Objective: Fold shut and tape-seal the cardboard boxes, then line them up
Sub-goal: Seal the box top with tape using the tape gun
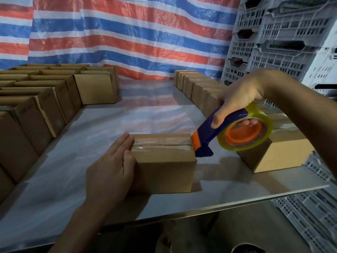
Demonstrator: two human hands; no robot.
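Small brown cardboard box [164, 161] mid-table, taped seam running left-right. Left hand [111, 168] flat against its left end; right hand [235, 103] grips blue-orange tape dispenser [228, 132] at right end.

**Setting: tarp-backed work table**

Back wall: striped tarp [127, 33] in red, blue and white bands, wrinkled, hanging down behind the table [73, 170]. Table top pale and glossy, reflecting the stripes. Thin metal edge along the front. Right side: grey slotted plastic crates [277, 39] stacked high beside the tarp. More slotted crates [310, 216] lie lower, past the table's front corner. Space under the table is dark, detail unclear. Light soft and dim.
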